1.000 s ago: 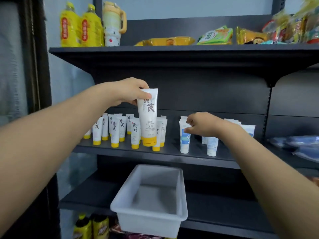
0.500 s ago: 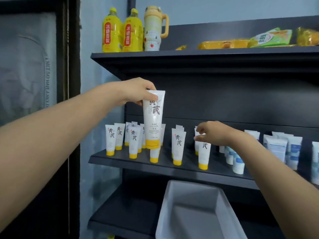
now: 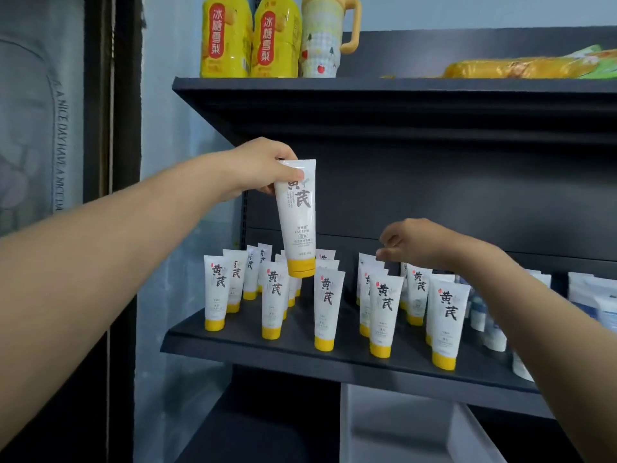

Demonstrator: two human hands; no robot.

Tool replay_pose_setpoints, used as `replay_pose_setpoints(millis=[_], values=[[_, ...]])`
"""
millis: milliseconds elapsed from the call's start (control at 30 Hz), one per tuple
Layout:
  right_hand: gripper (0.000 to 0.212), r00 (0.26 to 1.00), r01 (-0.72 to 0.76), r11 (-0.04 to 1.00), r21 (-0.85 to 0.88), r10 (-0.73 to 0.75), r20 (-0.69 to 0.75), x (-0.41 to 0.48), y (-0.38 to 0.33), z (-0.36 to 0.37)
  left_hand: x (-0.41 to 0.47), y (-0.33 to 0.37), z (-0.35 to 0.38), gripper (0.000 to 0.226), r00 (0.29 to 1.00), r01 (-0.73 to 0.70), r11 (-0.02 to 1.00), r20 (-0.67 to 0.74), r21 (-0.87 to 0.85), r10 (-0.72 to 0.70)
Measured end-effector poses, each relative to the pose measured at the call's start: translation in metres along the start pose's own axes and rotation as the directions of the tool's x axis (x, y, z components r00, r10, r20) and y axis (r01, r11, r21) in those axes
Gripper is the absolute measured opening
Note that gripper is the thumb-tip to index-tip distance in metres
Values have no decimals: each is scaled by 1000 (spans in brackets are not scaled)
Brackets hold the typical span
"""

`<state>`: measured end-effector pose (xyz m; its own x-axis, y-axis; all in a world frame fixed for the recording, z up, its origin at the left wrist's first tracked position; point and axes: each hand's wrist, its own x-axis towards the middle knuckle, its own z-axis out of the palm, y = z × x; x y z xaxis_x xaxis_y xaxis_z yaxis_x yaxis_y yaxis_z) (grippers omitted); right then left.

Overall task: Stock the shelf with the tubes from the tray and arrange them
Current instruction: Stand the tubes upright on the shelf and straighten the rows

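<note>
My left hand grips the crimped top of a white tube with a yellow cap, holding it cap down above the middle shelf. Several matching yellow-capped tubes stand cap down in rows on that shelf. My right hand hovers over the tubes at the centre right, fingers bent and slightly apart, with nothing visibly in them. The white tray sits on the shelf below at the bottom, and its visible part holds nothing.
White and blue tubes stand at the shelf's right end. The top shelf carries two yellow bottles, a patterned jug and yellow packets. A dark frame and a pale wall lie to the left.
The view has moved closer and leftward. My left hand still holds the tube up. My right hand let go of a tube on the shelf and lifted slightly.
</note>
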<state>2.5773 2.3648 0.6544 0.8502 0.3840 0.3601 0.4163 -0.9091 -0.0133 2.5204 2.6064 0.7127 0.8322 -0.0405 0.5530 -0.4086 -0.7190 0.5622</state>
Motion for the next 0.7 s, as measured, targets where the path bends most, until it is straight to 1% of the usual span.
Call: replay_pose_setpoints(millis=[67,200,367,500,600,700], values=[[39,1000,-2,1000,-24,2,-12,20,5,4,17,-11,3,2,1000,-7,1000,-14,-2,7],[20,1000,-3,997,-77,1,-26,58,20,13,57,-32,13,6,998,-37,999,-54,12,38],[34,999,-18,990,-143,13,-37,106,42,22,123,-56,30,6,995,-45,998,-90,53,50],[37,999,-7,986,-164,1,-40,140,53,31,169,-74,54,12,992,-72,995,-99,66,78],[34,999,1,983,-183,-7,-33,163,60,39,199,-89,73,16,994,-86,994,-65,70,90],[22,1000,5,982,-187,-10,-21,181,66,46,223,-102,93,16,995,-95,991,8,96,95]])
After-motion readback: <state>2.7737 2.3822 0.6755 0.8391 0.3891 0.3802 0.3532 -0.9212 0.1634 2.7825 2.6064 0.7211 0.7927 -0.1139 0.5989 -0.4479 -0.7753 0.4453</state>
